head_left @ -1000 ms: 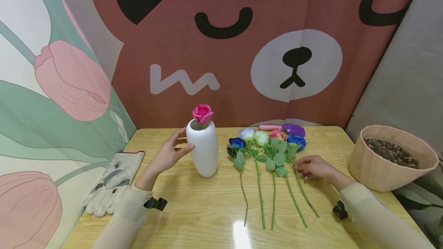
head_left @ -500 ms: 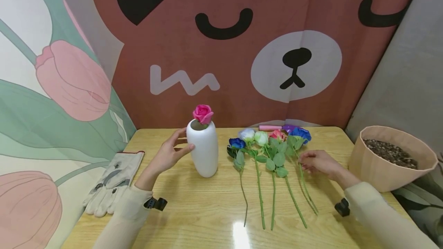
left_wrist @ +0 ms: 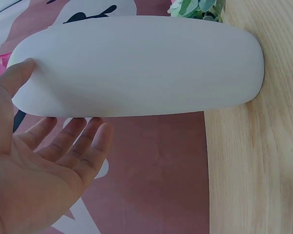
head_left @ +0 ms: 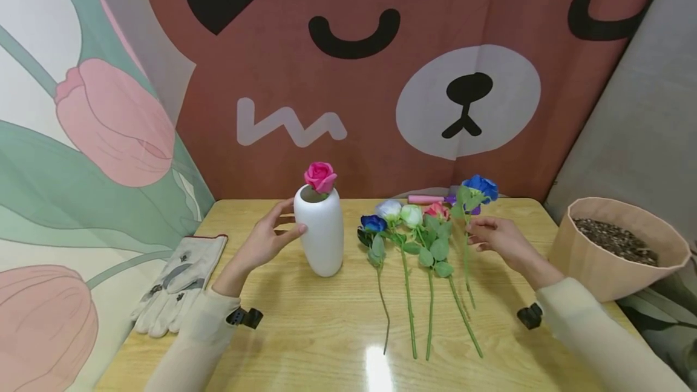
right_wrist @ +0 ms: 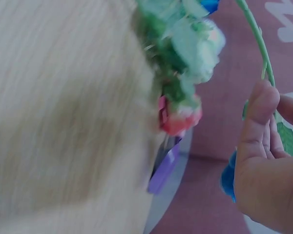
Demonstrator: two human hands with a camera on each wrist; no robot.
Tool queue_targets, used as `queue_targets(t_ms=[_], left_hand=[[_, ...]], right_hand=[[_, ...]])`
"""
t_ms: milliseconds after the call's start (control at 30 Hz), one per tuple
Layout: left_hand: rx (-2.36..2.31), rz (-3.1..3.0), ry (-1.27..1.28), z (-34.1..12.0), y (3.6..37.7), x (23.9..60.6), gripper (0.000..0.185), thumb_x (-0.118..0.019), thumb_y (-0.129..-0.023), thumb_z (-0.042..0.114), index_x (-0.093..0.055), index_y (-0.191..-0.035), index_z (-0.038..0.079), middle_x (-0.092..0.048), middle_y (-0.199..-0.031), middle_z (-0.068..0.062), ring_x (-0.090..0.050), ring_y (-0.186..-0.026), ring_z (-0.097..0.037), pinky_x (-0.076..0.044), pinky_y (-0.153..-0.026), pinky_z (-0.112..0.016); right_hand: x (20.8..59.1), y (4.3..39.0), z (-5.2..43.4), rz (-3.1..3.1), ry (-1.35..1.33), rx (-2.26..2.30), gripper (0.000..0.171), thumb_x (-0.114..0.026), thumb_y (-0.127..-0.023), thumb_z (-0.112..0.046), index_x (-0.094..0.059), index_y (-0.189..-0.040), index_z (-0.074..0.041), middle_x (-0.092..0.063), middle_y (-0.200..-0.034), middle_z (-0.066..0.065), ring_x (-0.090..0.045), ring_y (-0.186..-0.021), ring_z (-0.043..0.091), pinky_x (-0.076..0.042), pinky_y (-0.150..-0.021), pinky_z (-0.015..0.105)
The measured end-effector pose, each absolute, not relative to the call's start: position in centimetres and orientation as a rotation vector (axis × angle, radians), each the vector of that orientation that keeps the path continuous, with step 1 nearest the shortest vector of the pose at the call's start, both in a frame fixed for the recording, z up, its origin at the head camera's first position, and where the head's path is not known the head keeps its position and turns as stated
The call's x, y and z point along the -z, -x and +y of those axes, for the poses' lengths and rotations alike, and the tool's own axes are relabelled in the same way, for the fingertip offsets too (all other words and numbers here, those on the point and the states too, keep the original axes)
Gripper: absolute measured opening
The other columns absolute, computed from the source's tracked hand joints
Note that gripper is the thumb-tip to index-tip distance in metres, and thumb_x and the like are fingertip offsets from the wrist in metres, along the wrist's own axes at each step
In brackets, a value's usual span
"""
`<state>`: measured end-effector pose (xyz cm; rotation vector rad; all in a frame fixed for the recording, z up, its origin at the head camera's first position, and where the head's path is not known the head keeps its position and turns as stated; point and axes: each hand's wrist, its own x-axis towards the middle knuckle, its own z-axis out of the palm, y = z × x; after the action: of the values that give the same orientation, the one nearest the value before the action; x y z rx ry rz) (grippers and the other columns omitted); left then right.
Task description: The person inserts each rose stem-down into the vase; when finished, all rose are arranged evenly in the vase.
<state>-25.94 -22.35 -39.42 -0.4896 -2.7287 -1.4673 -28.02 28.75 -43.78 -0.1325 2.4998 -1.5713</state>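
A white vase [head_left: 320, 238] stands upright on the table with a pink rose [head_left: 320, 177] in its mouth. My left hand [head_left: 267, 241] holds the vase from its left side, thumb on the front near the rim and fingers toward the back. In the left wrist view, the thumb and fingertips of the left hand [left_wrist: 53, 151] touch the vase wall. On the right, my right hand [head_left: 498, 241] pinches the green stem of a blue rose [head_left: 481, 187], raised off the table with its bloom up. The right wrist view shows that stem [right_wrist: 259, 41] between thumb and fingers.
Several roses lie side by side mid-table, including a dark blue rose [head_left: 373, 223], a white rose [head_left: 411, 216] and a coral rose [head_left: 437, 211]. Behind them lies a trowel [head_left: 426, 199]. A pot of soil [head_left: 593, 265] stands at right, gloves [head_left: 182, 283] at left.
My right hand has lifted the blue rose from beside the other flowers, and its bloom has risen and tilted upright. The left hand stays at the vase.
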Motion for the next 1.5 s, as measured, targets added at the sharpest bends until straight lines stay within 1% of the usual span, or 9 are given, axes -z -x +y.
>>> queue_targets(t_ms=[100, 167, 433, 533, 700, 933, 1067, 1267, 1500], left_hand=[[1.463, -2.728, 0.497, -22.4, 26.0, 39.4, 0.073, -0.067, -0.093, 0.049, -0.034, -0.153, 0.026, -0.049, -0.147, -0.012, -0.053, -0.132, -0.040, -0.054, -0.099, -0.052], [1.458, -2.730, 0.501, -22.4, 26.0, 39.4, 0.073, -0.067, -0.093, 0.049, -0.034, -0.154, 0.025, -0.048, -0.147, -0.012, -0.053, -0.132, -0.040, -0.054, -0.099, -0.052], [1.453, -2.733, 0.501, -22.5, 26.0, 39.5, 0.072, -0.067, -0.093, 0.048, -0.034, -0.154, 0.027, -0.048, -0.147, -0.011, -0.053, -0.132, -0.039, -0.054, -0.099, -0.052], [1.458, -2.734, 0.498, -22.4, 26.0, 39.5, 0.073, -0.067, -0.093, 0.049, -0.034, -0.154, 0.026, -0.048, -0.147, -0.011, -0.053, -0.132, -0.039, -0.054, -0.099, -0.052], [1.466, -2.731, 0.503, -22.4, 25.9, 39.4, 0.073, -0.067, -0.093, 0.048, -0.034, -0.154, 0.024, -0.048, -0.147, -0.011, -0.053, -0.132, -0.039, -0.054, -0.100, -0.053], [1.443, -2.741, 0.493, -22.4, 25.8, 39.2, 0.073, -0.067, -0.093, 0.048, -0.034, -0.154, 0.026, -0.048, -0.147, -0.012, -0.054, -0.132, -0.040, -0.056, -0.096, -0.052], [1.440, -2.741, 0.503, -22.3, 25.8, 39.1, 0.072, -0.067, -0.094, 0.046, -0.034, -0.154, 0.024, -0.048, -0.148, -0.013, -0.053, -0.132, -0.041, -0.056, -0.096, -0.052], [1.442, -2.736, 0.507, -22.3, 25.9, 39.2, 0.070, -0.067, -0.095, 0.043, -0.034, -0.154, 0.023, -0.048, -0.148, -0.015, -0.053, -0.131, -0.043, -0.056, -0.095, -0.053], [1.434, -2.738, 0.498, -22.3, 25.8, 39.2, 0.071, -0.067, -0.094, 0.046, -0.035, -0.153, 0.026, -0.049, -0.147, -0.012, -0.055, -0.131, -0.040, -0.055, -0.096, -0.053]], right_hand=[[43.0, 28.0, 27.8, 2.517, 0.119, 1.604, 0.051, -0.055, -0.103, -0.038, -0.052, -0.132, 0.003, -0.065, -0.108, 0.000, -0.069, -0.097, 0.014, -0.059, -0.083, 0.034], [42.5, 28.0, 27.2, 2.519, 0.112, 1.637, 0.048, -0.055, -0.103, -0.036, -0.053, -0.130, 0.004, -0.066, -0.105, 0.000, -0.070, -0.096, 0.015, -0.060, -0.083, 0.035], [40.9, 28.2, 24.8, 2.466, 0.097, 1.790, 0.044, -0.059, -0.101, -0.033, -0.055, -0.125, 0.004, -0.068, -0.096, -0.008, -0.070, -0.090, 0.009, -0.060, -0.081, 0.028], [40.5, 28.2, 24.1, 2.426, 0.103, 1.876, 0.045, -0.060, -0.101, -0.029, -0.052, -0.126, 0.007, -0.068, -0.096, -0.011, -0.070, -0.087, 0.005, -0.061, -0.081, 0.026], [39.6, 28.2, 22.9, 2.383, 0.133, 1.980, 0.050, -0.061, -0.101, -0.029, -0.049, -0.130, 0.010, -0.069, -0.098, -0.006, -0.071, -0.085, 0.002, -0.061, -0.083, 0.027], [38.1, 28.1, 21.3, 2.364, 0.141, 2.077, 0.056, -0.062, -0.100, -0.031, -0.046, -0.135, 0.010, -0.071, -0.090, -0.010, -0.072, -0.084, 0.005, -0.061, -0.083, 0.027], [37.5, 28.2, 20.4, 2.303, 0.150, 2.175, 0.046, -0.063, -0.100, -0.027, -0.050, -0.127, 0.007, -0.073, -0.088, -0.010, -0.073, -0.083, 0.006, -0.061, -0.080, 0.025], [36.7, 28.3, 19.0, 2.187, 0.055, 2.358, 0.033, -0.068, -0.096, -0.029, -0.056, -0.115, -0.005, -0.072, -0.090, -0.006, -0.072, -0.078, 0.006, -0.060, -0.074, 0.021], [36.1, 28.4, 17.8, 2.060, 0.095, 2.532, 0.030, -0.069, -0.095, -0.028, -0.058, -0.110, -0.005, -0.069, -0.089, 0.000, -0.074, -0.078, 0.012, -0.061, -0.077, 0.027]])
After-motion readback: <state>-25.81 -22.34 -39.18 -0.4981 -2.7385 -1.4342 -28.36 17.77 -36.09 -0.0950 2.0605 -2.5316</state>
